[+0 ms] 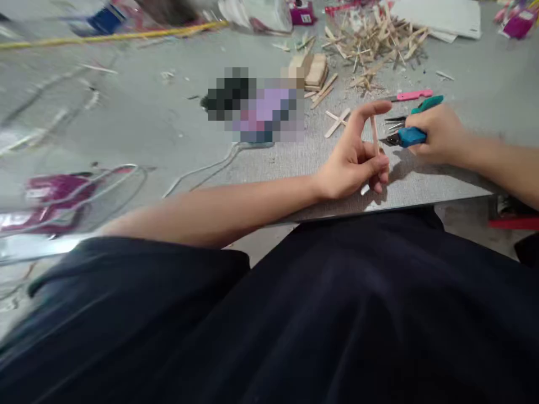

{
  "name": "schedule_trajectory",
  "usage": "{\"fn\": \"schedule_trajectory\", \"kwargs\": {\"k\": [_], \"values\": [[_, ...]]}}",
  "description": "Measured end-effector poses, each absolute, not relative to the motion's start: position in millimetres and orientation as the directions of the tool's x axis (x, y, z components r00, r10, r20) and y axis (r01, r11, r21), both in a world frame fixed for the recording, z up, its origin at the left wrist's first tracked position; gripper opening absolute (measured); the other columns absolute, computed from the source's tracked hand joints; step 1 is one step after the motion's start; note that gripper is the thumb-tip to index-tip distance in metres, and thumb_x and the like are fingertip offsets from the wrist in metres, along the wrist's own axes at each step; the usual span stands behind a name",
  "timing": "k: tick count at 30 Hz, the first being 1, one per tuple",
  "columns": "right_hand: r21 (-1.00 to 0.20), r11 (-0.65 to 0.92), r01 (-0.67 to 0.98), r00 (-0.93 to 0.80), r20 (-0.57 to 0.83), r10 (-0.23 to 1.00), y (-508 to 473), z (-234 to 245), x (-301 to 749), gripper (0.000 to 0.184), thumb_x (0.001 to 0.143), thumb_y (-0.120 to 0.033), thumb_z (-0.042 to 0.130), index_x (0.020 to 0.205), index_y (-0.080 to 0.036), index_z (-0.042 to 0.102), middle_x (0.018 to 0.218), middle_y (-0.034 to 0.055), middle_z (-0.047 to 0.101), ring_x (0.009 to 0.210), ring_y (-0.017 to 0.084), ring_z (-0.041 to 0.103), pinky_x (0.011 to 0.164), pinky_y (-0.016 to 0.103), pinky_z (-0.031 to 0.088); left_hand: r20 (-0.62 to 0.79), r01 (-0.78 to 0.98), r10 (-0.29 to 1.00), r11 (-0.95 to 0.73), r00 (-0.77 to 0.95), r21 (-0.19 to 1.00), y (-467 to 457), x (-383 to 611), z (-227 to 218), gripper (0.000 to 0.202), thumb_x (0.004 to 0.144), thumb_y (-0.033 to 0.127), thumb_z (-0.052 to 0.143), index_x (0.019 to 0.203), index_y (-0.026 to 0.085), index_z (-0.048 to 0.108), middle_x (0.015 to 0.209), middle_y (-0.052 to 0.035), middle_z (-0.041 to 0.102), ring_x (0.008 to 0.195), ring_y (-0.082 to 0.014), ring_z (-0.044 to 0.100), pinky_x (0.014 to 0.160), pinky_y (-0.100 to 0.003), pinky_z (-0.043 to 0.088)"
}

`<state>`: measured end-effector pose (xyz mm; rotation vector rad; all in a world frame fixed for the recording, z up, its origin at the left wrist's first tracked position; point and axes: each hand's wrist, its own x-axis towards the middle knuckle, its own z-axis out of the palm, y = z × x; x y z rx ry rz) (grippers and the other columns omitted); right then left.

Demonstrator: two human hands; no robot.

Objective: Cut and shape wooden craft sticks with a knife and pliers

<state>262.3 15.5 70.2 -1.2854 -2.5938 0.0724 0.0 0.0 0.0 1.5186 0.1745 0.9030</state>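
Observation:
My left hand (pixel 357 157) rests on the grey table (pixel 168 123) and pinches a thin wooden stick (pixel 374 133), held upright, with the index finger stretched out above it. My right hand (pixel 438 134) grips blue-handled cutting pliers (pixel 406 134) whose jaws point left, close to the stick. Just behind the left hand lie two sticks glued in a cross (pixel 337 120).
A pile of cut stick scraps (pixel 373 39) and a stack of wooden sticks (pixel 314 70) lie further back. A pink-handled tool (pixel 412 95) lies by the pliers. White cables (pixel 202 168), magenta packets (pixel 54 193) at left, white sheets (pixel 442 17) far right. My dark-clothed lap fills the foreground.

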Motion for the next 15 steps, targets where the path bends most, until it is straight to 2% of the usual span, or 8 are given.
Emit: {"fn": "schedule_trajectory", "kwargs": {"k": [4, 8, 11, 15], "values": [[-0.153, 0.605, 0.781, -0.585, 0.159, 0.795, 16.2, 73.1, 262.4, 0.027, 0.084, -0.034, 0.067, 0.076, -0.028, 0.042, 0.071, 0.0031, 0.050, 0.071, 0.024, 0.048, 0.072, 0.041, 0.029, 0.418, -0.399, 0.606, -0.176, 0.677, 0.900, -3.1, 0.2, 3.5, 0.118, 0.105, 0.051, 0.086, 0.187, 0.025, 0.006, 0.075, 0.0104, 0.078, 0.060, -0.0152, 0.078, 0.055, -0.022, 0.066], [-0.188, 0.614, 0.766, -0.601, 0.129, 0.789, 16.2, 74.8, 262.4, 0.033, 0.084, -0.032, 0.069, 0.075, -0.028, 0.038, 0.071, 0.0026, 0.050, 0.073, 0.022, 0.043, 0.074, 0.040, 0.028, 0.420, -0.381, 0.611, -0.203, 0.671, 0.902, -0.8, 0.3, -2.1, 0.116, 0.105, 0.051, 0.085, 0.190, 0.030, 0.009, 0.073, 0.0111, 0.076, 0.058, -0.0146, 0.077, 0.057, -0.024, 0.066], [-0.189, 0.621, 0.761, -0.613, 0.104, 0.783, 16.8, 75.1, 263.2, 0.034, 0.086, -0.034, 0.070, 0.074, -0.028, 0.039, 0.071, 0.0031, 0.053, 0.074, 0.023, 0.044, 0.074, 0.040, 0.028, 0.441, -0.379, 0.590, -0.235, 0.676, 0.895, 1.5, 0.5, -7.0, 0.112, 0.106, 0.051, 0.082, 0.189, 0.030, 0.009, 0.076, 0.0095, 0.078, 0.058, -0.0158, 0.078, 0.058, -0.027, 0.067], [-0.209, 0.656, 0.725, -0.654, 0.088, 0.751, 19.1, 75.0, 265.0, 0.035, 0.091, -0.038, 0.069, 0.073, -0.027, 0.041, 0.066, 0.0006, 0.045, 0.071, 0.022, 0.047, 0.071, 0.039, 0.028, 0.461, -0.373, 0.565, -0.272, 0.684, 0.887, 2.2, 1.1, -9.8, 0.106, 0.107, 0.050, 0.081, 0.187, 0.031, 0.014, 0.078, 0.0091, 0.079, 0.057, -0.0147, 0.077, 0.058, -0.025, 0.066]]}}
